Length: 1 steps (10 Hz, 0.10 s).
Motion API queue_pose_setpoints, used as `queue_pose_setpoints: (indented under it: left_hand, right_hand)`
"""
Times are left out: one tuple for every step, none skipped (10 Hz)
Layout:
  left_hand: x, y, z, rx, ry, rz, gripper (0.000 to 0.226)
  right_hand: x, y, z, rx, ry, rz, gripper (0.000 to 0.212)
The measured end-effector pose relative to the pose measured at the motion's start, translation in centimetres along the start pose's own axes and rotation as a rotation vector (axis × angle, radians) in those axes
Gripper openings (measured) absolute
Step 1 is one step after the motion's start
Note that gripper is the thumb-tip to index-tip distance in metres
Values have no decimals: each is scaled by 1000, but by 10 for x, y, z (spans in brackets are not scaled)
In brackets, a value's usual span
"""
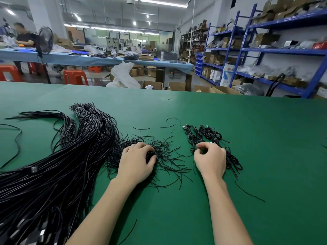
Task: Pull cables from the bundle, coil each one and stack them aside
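The left hand [136,162] lies palm down on a loose tangle of thin black ties [159,156], its fingers curled into the strands and the thumb pressing in from the right, so it grips a small clump of them. The right hand [210,159] sits just to the right, its fingers bent and drawn toward the thumb over a coiled cable; it seems to pinch that cable, though the exact strand is hidden under the fingers. That cable belongs to a small pile of coiled cables [205,135], which runs from beyond the right hand down along its outer side, with a few plugs showing at the far end. To the left of the left hand, touching the tangle of ties, spreads the big bundle of long black cables [70,165], fanning from the near left corner toward the middle of the table, with plug ends visible near the bottom edge. Stray single strands lie scattered on the green table [247,121], some beyond the ties and one near the right forearm. Past the table stand red stools [75,76], cardboard boxes [153,85], a long blue bench [99,59] with a fan [45,40] beside it, and blue shelves [265,50] along the right wall.
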<state>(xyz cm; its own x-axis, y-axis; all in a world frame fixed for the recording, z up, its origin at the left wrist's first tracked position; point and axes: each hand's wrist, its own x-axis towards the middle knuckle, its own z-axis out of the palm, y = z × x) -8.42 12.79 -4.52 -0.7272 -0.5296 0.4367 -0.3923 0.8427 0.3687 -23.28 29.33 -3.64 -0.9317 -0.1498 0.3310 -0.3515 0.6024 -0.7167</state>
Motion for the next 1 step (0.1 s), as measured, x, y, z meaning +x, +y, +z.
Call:
queue_pose_setpoints:
  left_hand:
    - [2, 0, 1, 2, 0, 4, 28]
  right_hand:
    - [4, -16, -17, 240, -10, -16, 18]
